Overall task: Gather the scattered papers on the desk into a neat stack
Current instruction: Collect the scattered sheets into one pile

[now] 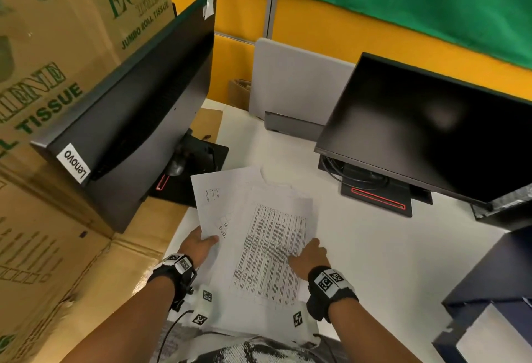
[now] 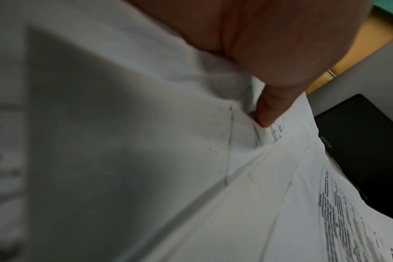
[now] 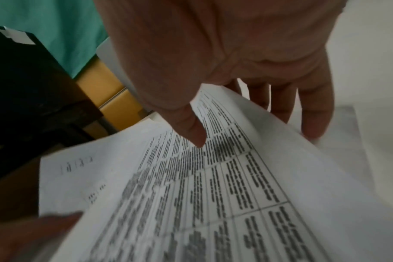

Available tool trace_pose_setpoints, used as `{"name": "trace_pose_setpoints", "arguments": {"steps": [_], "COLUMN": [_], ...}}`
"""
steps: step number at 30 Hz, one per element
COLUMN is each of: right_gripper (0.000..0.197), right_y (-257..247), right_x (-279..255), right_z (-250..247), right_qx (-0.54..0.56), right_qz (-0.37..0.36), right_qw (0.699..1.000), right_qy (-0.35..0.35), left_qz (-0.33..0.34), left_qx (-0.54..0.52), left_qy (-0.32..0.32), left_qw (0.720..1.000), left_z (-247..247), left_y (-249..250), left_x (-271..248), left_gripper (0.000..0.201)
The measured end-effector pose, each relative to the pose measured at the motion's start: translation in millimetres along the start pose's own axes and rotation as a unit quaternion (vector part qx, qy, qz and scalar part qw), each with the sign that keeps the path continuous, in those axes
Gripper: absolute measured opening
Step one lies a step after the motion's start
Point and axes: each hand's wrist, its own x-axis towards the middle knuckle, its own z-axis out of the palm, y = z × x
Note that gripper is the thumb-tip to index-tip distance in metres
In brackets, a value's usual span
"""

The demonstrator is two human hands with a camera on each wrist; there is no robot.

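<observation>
Both hands are on the papers (image 1: 259,236) at the near edge of the white bench (image 1: 374,247). The left hand (image 1: 198,243) pinches the left sheets, thumb on top; the right hand (image 1: 309,256) has its thumb on the printed table page. Two dark monitors (image 1: 426,129) flank the spread, with cardboard boxes (image 1: 57,46) stacked on the left.

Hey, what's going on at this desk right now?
A person is gathering printed papers on a white desk between two dark monitors. The left hand pinches the edge of a mostly blank sheet on the left side; the right hand grips the right edge of a sheet with a dense table, thumb on top, fingers underneath. The sheets overlap but are fanned out, not yet squared into a stack.
</observation>
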Motion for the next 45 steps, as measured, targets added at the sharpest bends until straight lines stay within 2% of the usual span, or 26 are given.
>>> {"name": "trace_pose_setpoints", "arguments": {"steps": [5, 8, 13, 16, 20, 22, 24, 27, 29, 31, 34, 37, 39, 42, 45], "right_gripper": [0.080, 0.070, 0.052, 0.044, 0.042, 0.050, 0.053, 0.043, 0.040, 0.042, 0.054, 0.090, 0.104, 0.097, 0.091], "right_y": [-6, -4, 14, 25, 24, 21, 20, 24, 26, 27, 27, 20, 19, 27, 39], "right_x": [2, 3, 13, 23, 19, 15, 12, 9, 9, 11, 13, 13, 12, 14, 16], "right_z": [9, 6, -19, -31, -33, -32, -29, -20, -18, -18, -13, 0, 0, -6, -16], "right_qx": [0.079, 0.126, 0.150, 0.137, 0.123, 0.106, 0.099, 0.103, 0.099, 0.097, 0.080, 0.020, 0.027, 0.089, 0.224], "right_qz": [-0.022, -0.019, 0.043, 0.002, -0.072, -0.086, -0.097, -0.114, -0.120, -0.121, -0.098, -0.090, -0.079, -0.110, -0.087], "right_qw": [0.996, 0.992, 0.985, 0.985, 0.989, 0.991, 0.990, 0.988, 0.987, 0.986, 0.991, 0.985, 0.977, 0.966, 0.957], "right_qy": [-0.019, 0.011, 0.079, 0.109, 0.025, 0.015, 0.009, -0.020, -0.048, -0.063, -0.046, -0.147, -0.197, -0.217, -0.160], "left_qz": [0.008, 0.013, 0.006, -0.002, -0.009, -0.004, -0.009, -0.028, -0.021, 0.003, 0.023, 0.017, 0.025, 0.055, 0.077], "left_qx": [-0.005, -0.004, -0.007, -0.014, -0.020, -0.026, -0.019, -0.012, -0.030, -0.058, -0.072, -0.080, -0.050, 0.000, -0.043], "left_qy": [-0.022, -0.013, 0.000, -0.033, -0.063, -0.039, -0.001, 0.044, 0.043, 0.032, 0.001, -0.049, -0.068, -0.056, -0.040], "left_qw": [1.000, 1.000, 1.000, 0.999, 0.998, 0.999, 1.000, 0.999, 0.998, 0.998, 0.997, 0.995, 0.996, 0.997, 0.995], "left_z": [-2, -3, -1, -7, -12, -8, -3, 1, 3, 3, 3, 1, 0, 0, -4], "left_y": [0, 0, 0, -4, -11, -4, -1, 6, 11, 9, 5, 2, 3, 9, 24], "left_x": [0, -3, -12, -4, 10, 2, -3, -8, -10, -9, -9, -13, -17, -25, -36], "left_gripper": [0.058, 0.041, 0.040, 0.033, 0.029, 0.028, 0.038, 0.057, 0.055, 0.050, 0.060, 0.082, 0.092, 0.074, 0.052]}}
